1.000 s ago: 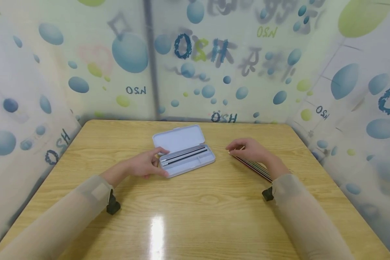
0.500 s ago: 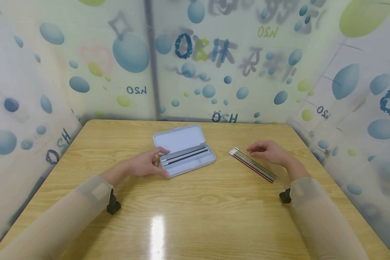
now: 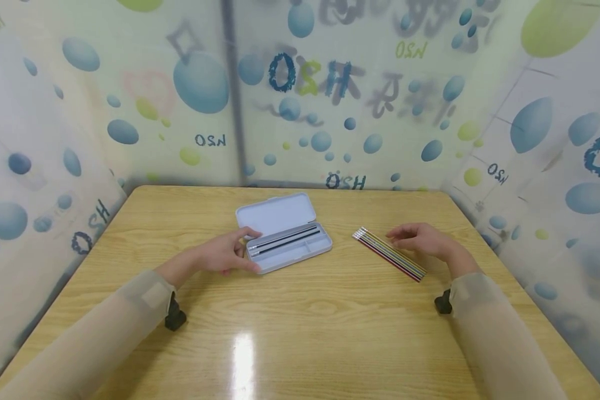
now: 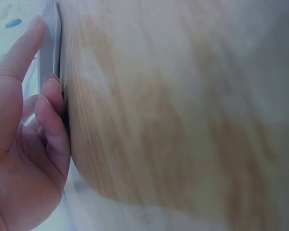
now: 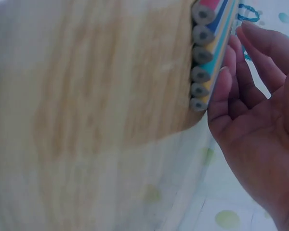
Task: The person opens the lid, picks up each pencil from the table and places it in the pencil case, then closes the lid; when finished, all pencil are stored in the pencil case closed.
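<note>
A pale lilac pencil case lies with its lid folded back, and two dark pencils with pale tips rest in its long compartment. My left hand holds the case's left end, thumb at the near corner and a finger at the far side. In the left wrist view, the case edge runs beside the thumb. To the right, a flat row of several coloured pencils lies slanted on the table. My right hand hovers at the row's right side, fingers loosely bent and holding nothing. Grey unsharpened pencil ends show beside its fingers in the right wrist view.
The wooden table has its far edge close to a wall curtain printed with blue and green drops. Similar printed panels rise on both sides. Dark wrist mounts sit at both sleeves.
My right hand has drawn back to the right from the pencils' far end, uncovering the row, then lowered slightly beside it. The left hand and the case have stayed put.
</note>
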`<state>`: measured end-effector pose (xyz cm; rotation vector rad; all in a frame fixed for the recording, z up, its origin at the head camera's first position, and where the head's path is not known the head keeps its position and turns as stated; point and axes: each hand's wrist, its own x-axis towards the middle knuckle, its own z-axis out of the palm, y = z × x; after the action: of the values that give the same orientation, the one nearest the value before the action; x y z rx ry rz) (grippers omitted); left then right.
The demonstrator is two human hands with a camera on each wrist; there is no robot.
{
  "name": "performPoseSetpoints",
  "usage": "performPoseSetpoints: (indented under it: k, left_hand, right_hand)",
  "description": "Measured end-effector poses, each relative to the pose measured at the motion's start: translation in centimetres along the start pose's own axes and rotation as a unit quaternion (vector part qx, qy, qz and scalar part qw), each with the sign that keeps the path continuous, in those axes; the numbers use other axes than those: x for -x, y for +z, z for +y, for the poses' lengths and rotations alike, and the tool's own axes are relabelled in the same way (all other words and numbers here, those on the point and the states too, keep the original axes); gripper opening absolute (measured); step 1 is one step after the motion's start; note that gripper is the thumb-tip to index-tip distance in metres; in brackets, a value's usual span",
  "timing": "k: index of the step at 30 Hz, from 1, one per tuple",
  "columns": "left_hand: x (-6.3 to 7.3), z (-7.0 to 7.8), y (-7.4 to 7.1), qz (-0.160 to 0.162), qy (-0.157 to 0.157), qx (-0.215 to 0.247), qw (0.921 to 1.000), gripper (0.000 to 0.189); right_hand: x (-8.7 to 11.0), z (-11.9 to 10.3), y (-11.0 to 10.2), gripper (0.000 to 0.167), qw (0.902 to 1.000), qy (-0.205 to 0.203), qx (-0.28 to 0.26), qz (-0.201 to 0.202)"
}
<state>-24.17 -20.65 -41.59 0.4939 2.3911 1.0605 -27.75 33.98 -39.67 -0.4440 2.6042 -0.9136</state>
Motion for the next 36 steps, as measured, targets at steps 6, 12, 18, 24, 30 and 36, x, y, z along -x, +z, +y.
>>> performPoseSetpoints:
  k: [6, 12, 18, 24, 30, 36]
  left_hand:
    - [0.02, 0.00, -0.02, 0.000, 0.001, 0.001, 1.0000, 0.097]
    - [0.06, 0.07, -0.10, 0.000, 0.000, 0.001, 1.0000, 0.097]
    - [0.04, 0.23, -0.10, 0.001, 0.001, -0.002, 1.0000, 0.096]
    - [0.13, 0.31, -0.07, 0.001, 0.000, -0.002, 1.0000, 0.096]
    - [0.09, 0.11, -0.04, 0.003, 0.000, -0.002, 1.0000, 0.095]
    - [-0.03, -0.05, 0.00, 0.003, 0.002, -0.005, 1.0000, 0.096]
  right_hand:
    - [-0.20, 0.57, -0.10, 0.045, 0.9996, 0.010, -0.023, -0.012]
    - [-0.10, 0.21, -0.03, 0.045, 0.9991, 0.022, -0.032, -0.016]
    - [-0.24, 0.30, -0.05, 0.046, 0.9985, 0.027, -0.044, -0.018]
    - [-0.36, 0.52, 0.02, 0.047, 0.9987, 0.019, -0.042, -0.019]
    - [-0.36, 0.66, 0.15, 0.046, 0.9985, 0.012, -0.049, -0.023]
    - [-0.28, 0.53, 0.16, 0.046, 0.9988, 0.014, -0.043, -0.021]
